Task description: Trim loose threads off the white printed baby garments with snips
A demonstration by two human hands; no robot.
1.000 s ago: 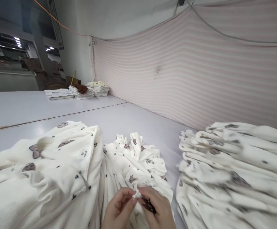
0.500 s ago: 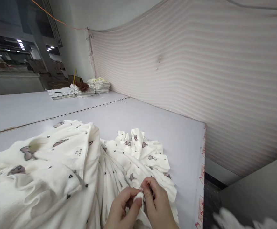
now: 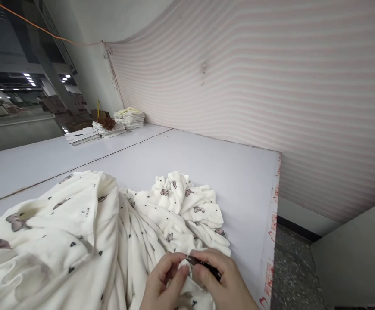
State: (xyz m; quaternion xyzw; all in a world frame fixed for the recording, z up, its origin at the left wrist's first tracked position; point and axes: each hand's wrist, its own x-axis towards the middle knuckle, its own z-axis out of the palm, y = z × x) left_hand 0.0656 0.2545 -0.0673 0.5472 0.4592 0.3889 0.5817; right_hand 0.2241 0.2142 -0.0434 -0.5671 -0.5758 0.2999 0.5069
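Observation:
A cream, soft garment [image 3: 135, 232] with grey-brown animal prints and small dark marks lies bunched over the near side of the table. An XL size mark shows on its left part. My left hand [image 3: 164, 280] is closed, pinching a small edge of the cloth between thumb and fingers. Right beside it, my right hand [image 3: 223, 280] grips small dark thread snips [image 3: 207, 265]. Their tip is at the pinched edge, by my left fingertips. Most of the snips' body is hidden in my right palm.
The pale table [image 3: 239, 172] ends at a right edge with red-printed tape [image 3: 273, 232]. Stacks of folded white cloth [image 3: 129, 118] stand at the back, with a brown tuft [image 3: 106, 123] on one. A pink-striped sheet [image 3: 239, 86] hangs behind. Speckled floor [image 3: 297, 258] shows at right.
My right hand has turned, and the dark snips now show clearly with their tip at the pinched cloth. My left hand keeps its pinch. The view has shifted slightly, moving the garment leftward.

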